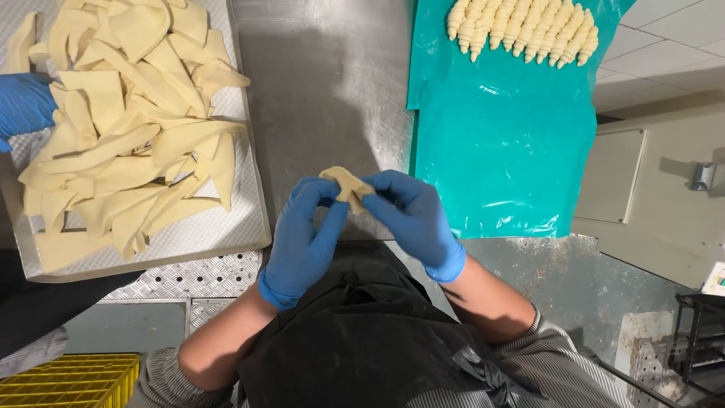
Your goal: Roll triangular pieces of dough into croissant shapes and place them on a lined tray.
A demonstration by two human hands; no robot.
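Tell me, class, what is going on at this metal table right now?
A person in blue gloves holds a small piece of dough between the left hand and right hand, above the steel table. To their left a tray is heaped with cut dough triangles, where another person's gloved hand rests. Further away on the right, a row of rolled, unbaked croissants lies on a teal sheet.

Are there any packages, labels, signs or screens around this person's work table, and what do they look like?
No packages, signs or screens show.
Teal sheet: on the steel table, right of the hands, crinkled plastic with a faint small mark, too small to make out.
White card or label: far right edge, partly cut off, small green patch.
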